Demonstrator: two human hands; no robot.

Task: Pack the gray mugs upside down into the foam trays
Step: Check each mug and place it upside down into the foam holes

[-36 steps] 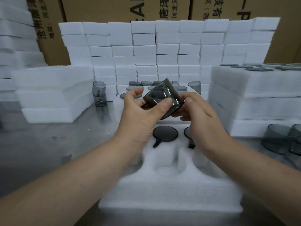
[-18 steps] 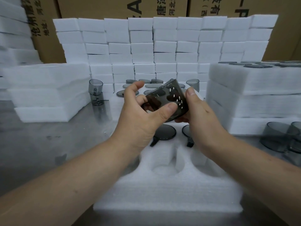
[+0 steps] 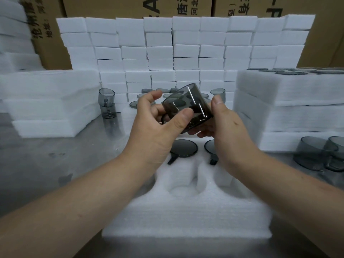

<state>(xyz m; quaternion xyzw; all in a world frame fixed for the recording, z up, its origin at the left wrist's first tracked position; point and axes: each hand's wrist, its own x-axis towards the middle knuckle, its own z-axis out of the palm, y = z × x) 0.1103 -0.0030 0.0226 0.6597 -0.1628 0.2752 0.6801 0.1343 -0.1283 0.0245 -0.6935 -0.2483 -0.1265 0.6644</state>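
Observation:
A translucent gray mug (image 3: 183, 103) is held tilted in the air above the white foam tray (image 3: 186, 216). My left hand (image 3: 158, 127) grips its near side, thumb on the wall. My right hand (image 3: 221, 123) holds its right side and underside. Two upside-down mugs sit in the tray's pockets: one (image 3: 183, 148) in the middle, another (image 3: 210, 147) partly hidden by my right hand. Two round pockets (image 3: 183, 189) nearer to me are vacant. Further upside-down mugs (image 3: 134, 104) fill the far rows.
Loose gray mugs (image 3: 316, 153) stand at the right edge. Two stacked mugs (image 3: 106, 101) stand at the left. Foam tray stacks rise left (image 3: 50, 101) and right (image 3: 290, 101). A wall of foam blocks (image 3: 186, 49) and cardboard boxes (image 3: 141, 6) close the back. The table (image 3: 46, 161) is metal.
The mug has been raised slightly and turned in my hands; my right hand has shifted along its side. The view has tilted a little.

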